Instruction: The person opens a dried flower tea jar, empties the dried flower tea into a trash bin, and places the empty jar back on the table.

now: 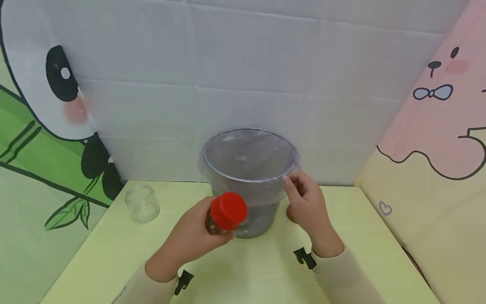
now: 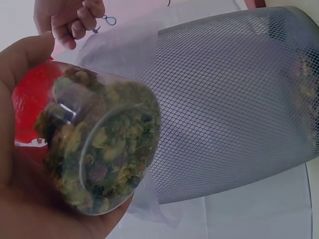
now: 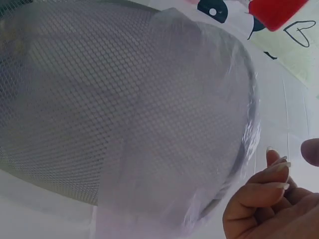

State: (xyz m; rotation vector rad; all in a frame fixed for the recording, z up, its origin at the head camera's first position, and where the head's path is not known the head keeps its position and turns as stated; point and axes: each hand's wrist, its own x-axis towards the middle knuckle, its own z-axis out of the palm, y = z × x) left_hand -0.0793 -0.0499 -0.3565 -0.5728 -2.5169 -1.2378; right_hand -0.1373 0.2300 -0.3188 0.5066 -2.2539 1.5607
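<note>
My left hand grips a clear jar with a red lid. Dried yellow-green flower heads show through its wall in the left wrist view. Just behind the jar stands a grey mesh wastebasket, a thin translucent bag folded over its rim. My right hand is at the basket's right rim. In the right wrist view its fingers are loosely curled and its thumb stands apart from them, with nothing seen between.
A clear jar without a lid stands at the table's left. Part of a brown rounded thing shows beside my right hand, mostly hidden. A white wall sheet hangs behind the basket, with printed panels on both sides.
</note>
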